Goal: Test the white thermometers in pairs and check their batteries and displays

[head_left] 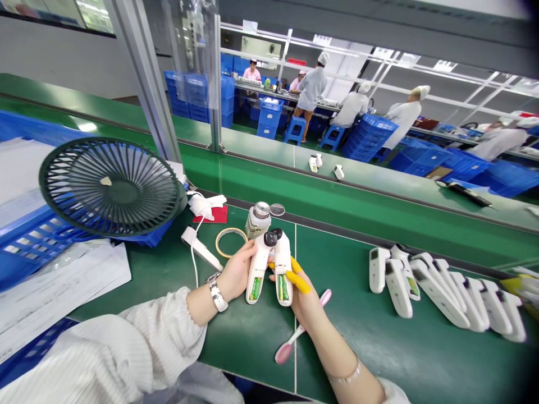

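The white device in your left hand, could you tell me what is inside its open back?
The white device in the left hand shows a green battery in its open compartment. Whether a second battery sits beside it is hidden.

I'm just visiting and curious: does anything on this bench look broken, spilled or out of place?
Nothing looks spilled or broken. The two white devices, one in the left hand and one in the right hand, have open backs showing green batteries. A pink toothbrush lies on the green table under the right hand.
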Motion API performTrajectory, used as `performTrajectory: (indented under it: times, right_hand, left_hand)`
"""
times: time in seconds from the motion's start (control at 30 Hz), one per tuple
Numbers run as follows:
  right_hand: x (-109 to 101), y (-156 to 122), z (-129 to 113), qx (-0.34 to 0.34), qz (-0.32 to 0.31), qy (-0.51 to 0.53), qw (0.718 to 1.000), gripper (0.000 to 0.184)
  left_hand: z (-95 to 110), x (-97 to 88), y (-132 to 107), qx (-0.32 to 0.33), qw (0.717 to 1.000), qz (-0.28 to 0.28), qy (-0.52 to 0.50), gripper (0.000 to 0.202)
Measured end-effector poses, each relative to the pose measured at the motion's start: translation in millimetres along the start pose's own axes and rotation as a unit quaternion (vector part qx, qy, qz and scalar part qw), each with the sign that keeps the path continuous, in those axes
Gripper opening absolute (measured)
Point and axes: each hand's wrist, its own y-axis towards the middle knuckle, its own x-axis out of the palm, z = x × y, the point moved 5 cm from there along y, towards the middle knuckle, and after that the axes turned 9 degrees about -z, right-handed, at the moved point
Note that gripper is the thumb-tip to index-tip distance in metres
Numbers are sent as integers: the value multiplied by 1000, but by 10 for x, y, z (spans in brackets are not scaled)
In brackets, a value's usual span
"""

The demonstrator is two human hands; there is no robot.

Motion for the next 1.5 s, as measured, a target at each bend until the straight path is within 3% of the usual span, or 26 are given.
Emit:
performTrajectory:
  times: [0.67, 1.0, 1.5]
  right_hand:
    - [-8, 1, -2, -13, 1, -12, 1000, 39]
    - [24, -8, -23, -4, -10, -17, 1000, 47]
    - [6, 6, -11, -10, -4, -20, 1000, 44]
  left_hand:
    - [-5, -15, 7, 6, 1000, -5, -3, 26]
    - [0, -7, -2, 1, 1000, 1, -8, 25]
    - [-14, -27, 15, -1, 1000, 6, -12, 25]
